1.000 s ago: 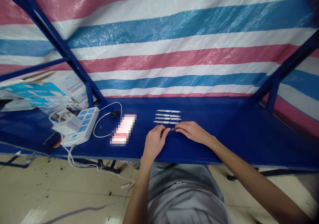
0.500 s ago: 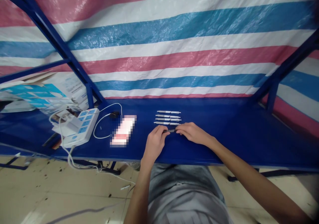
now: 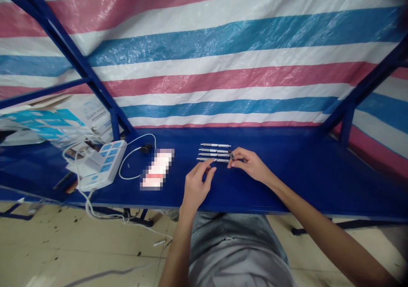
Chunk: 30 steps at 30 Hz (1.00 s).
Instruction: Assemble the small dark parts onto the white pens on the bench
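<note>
Several white-and-grey pens (image 3: 216,145) lie in a row on the blue table, roughly parallel. My right hand (image 3: 245,161) pinches a dark, slim, pen-like object (image 3: 231,155) by the right ends of the pens. Its angle and the fingers hide most of it, so its exact kind cannot be told. Just below the left ends of the pens is my left hand (image 3: 197,183), thumb and index finger apart, with nothing between them.
Left of the pens lies a blurred-out flat, phone-shaped item (image 3: 157,170). A white power strip (image 3: 105,163) with white cables and a black adapter (image 3: 146,149) stands farther left, beside a stack of boxes (image 3: 54,117). Blue metal posts and a striped sheet (image 3: 223,74) close off the back.
Both hands were at the dark object, which lay level between them. My left hand has let go and its fingers have spread. My right hand has lifted and turned the object upward.
</note>
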Each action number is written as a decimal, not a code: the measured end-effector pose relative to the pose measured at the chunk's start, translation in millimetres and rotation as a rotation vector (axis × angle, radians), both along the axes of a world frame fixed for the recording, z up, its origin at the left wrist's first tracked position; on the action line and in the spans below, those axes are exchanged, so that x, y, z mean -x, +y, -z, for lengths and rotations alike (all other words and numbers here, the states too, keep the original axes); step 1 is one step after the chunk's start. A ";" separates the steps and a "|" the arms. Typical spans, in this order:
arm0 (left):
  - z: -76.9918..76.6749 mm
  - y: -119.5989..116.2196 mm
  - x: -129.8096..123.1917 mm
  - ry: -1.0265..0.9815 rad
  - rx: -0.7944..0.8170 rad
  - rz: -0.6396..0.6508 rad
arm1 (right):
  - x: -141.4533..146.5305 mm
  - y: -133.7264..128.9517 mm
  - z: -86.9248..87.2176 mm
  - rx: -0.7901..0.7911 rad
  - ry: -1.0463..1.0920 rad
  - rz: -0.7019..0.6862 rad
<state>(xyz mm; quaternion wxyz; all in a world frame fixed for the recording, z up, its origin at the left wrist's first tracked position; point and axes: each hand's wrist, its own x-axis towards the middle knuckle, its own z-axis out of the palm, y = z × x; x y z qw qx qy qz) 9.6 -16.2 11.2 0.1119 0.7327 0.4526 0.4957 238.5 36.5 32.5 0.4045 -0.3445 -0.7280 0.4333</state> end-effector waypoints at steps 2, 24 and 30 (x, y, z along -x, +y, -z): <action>-0.3 1.4 -5.0 0.019 -0.061 0.066 | 0.9 1.7 4.5 0.066 0.065 -0.022; 0.2 -1.0 -24.2 0.043 -0.035 0.135 | 6.5 -3.1 4.3 -0.184 -0.168 -0.007; -1.9 -4.4 -22.2 0.074 -0.001 0.158 | 4.7 -4.0 3.2 -0.237 -0.203 0.009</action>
